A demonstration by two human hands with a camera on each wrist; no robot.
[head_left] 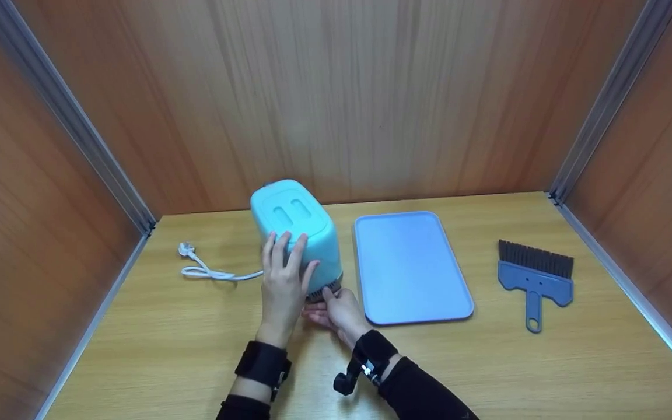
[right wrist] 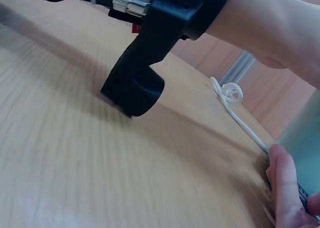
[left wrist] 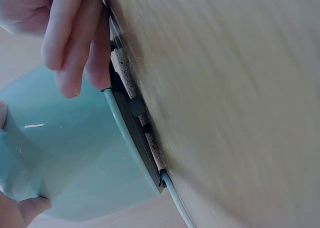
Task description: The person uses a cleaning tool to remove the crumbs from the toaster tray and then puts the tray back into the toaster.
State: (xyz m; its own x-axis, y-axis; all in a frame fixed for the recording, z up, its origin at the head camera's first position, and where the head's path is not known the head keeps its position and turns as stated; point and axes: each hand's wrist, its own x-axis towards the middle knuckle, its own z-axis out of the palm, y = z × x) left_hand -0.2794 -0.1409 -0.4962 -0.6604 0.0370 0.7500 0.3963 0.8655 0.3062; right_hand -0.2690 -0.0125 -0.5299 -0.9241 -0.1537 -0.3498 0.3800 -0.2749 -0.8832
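Note:
A turquoise toaster stands on the table, its top marked by two slot-shaped recesses. My left hand lies with spread, fairly straight fingers on its near side and top edge, the thumb apart toward the right. Low at the near end, my right hand pinches the dark vented base, thumb on its side and fingers under its edge. In the left wrist view the toaster's underside shows a dark rim and a pale speckled strip. The far side of the toaster is hidden.
A white cord with a plug runs left from the toaster. Right of it lies a blue tray. A blue brush with dark bristles lies farther right. Wooden panels enclose the table's back and sides.

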